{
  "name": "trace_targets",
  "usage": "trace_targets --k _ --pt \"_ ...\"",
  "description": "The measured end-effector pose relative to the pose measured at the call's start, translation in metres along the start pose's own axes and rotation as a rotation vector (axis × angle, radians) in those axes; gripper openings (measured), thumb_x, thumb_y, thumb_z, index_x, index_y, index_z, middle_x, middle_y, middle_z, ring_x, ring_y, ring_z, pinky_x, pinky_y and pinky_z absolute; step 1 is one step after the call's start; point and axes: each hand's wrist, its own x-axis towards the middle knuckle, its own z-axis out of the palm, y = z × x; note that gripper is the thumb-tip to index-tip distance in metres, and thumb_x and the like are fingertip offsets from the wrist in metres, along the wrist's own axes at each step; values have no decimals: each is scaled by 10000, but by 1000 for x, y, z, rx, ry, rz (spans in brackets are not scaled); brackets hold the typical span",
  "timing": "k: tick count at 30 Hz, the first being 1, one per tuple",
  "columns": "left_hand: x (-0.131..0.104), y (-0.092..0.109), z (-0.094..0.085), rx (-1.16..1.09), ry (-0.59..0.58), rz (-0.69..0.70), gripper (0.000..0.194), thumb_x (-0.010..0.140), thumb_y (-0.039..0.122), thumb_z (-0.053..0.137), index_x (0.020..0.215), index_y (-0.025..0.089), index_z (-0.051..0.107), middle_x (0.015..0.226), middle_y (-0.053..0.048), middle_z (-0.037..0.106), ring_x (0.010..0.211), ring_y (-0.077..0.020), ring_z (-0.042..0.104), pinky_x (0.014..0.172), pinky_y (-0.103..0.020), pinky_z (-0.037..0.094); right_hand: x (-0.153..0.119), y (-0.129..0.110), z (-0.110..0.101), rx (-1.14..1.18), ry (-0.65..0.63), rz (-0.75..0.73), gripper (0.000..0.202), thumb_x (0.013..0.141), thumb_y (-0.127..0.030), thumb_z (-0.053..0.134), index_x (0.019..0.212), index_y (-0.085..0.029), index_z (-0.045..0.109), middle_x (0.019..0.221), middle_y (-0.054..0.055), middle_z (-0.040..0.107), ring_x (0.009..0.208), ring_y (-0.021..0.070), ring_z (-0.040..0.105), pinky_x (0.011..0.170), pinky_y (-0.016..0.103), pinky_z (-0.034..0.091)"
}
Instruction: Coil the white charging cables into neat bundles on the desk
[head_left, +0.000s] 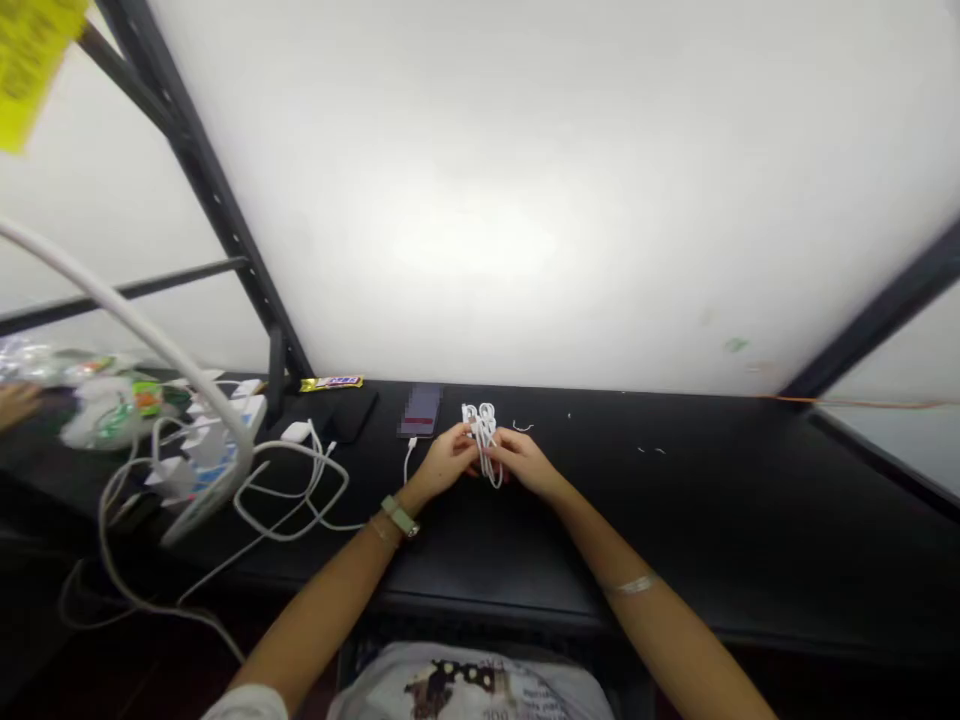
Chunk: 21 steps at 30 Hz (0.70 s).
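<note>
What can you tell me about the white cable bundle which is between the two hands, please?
The white cable bundle looks thin, flexible and plastic-coated, folded into several narrow loops. Rounded loops spread at its far end, and longer ones reach toward the person. The fingers of the left hand and right hand hold it around its middle, partly hiding it. It is over the black desk; whether it touches the surface is unclear. Its connectors are too small to identify.

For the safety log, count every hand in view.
3: the wearer's left hand and right hand, both holding the bundled white cable, and another person's blurred hand at the far left edge. A fourth may be hidden.
</note>
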Motion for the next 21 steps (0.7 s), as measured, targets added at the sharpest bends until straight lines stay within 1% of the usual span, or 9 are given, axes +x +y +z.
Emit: trace_targets --k 5,8,11,15,18,21 --pt "1 -2 0 -1 20 3 372 745 317 653 1038 137 512 745 -19 635 628 -149 649 510 -223 518 1 1 -2 6 -13 17 332 722 -447 664 637 -185 477 536 -41 552 437 104 515 401 213 405" --pt "0 -1 0 0 14 2 371 748 330 645 1037 142 510 738 -18 639 616 -150 652 511 -228 516 0 2 -2 -6 -5 12 365 743 -483 644 617 -178 490 533 -31 557 443 106 522 412 220 416" --pt "-1 -1 1 4 2 -3 372 750 337 639 1039 143 506 725 -15 637 605 -151 653 506 -230 514 1 2 -1 -12 8 13 398 753 -516 630 604 -185 465 525 -29 562 431 106 524 402 220 419" --pt "-1 0 1 12 -9 -5 371 754 350 633 1035 143 506 703 -8 621 621 -156 655 503 -228 517 1 1 -1 5 26 16 371 762 -537 611 694 -204 462 531 -48 562 404 100 517 369 209 408" --pt "-1 1 0 9 -9 -6 378 758 349 624 1057 153 501 731 -8 619 625 -148 650 497 -220 512 1 0 -1 18 22 15 360 757 -534 615 741 -207 466 558 -46 575 409 102 525 369 212 417" --pt "1 2 0 11 -11 -9 331 767 287 592 1056 153 505 732 -3 606 608 -127 631 466 -186 481 1 0 -1 11 21 1 360 730 -506 658 748 -202 466 568 -45 573 415 97 512 366 205 399"
